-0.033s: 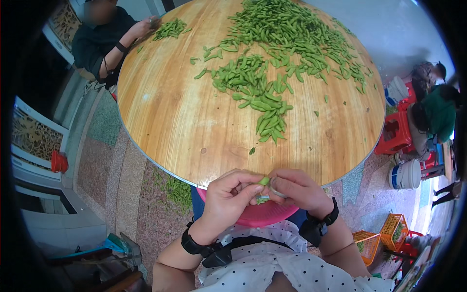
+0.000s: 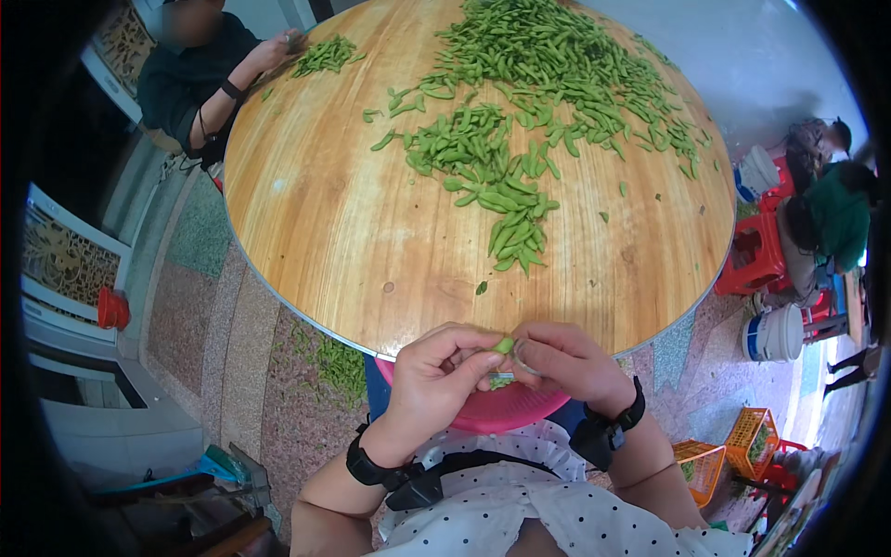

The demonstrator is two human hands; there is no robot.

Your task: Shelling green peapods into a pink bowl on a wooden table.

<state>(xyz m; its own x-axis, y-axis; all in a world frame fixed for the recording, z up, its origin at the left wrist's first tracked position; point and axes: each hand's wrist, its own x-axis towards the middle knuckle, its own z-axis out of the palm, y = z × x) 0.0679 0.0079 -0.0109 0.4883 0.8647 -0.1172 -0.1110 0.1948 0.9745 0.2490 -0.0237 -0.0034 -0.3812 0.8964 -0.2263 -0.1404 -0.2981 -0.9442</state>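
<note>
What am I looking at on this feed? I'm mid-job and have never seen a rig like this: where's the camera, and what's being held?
No machine here: these are a person's bare hands. The view comes from the left of two fisheye cameras worn on the head, looking down, so straight edges bend near the rim.

On the round wooden table lies a large heap of green pods, trailing toward the wearer. The left hand pinches a single pod above a pink basin; the right hand meets it at the other end, though how firm its grip is I can't tell. At upper left, another person sits by a smaller pile.
</note>
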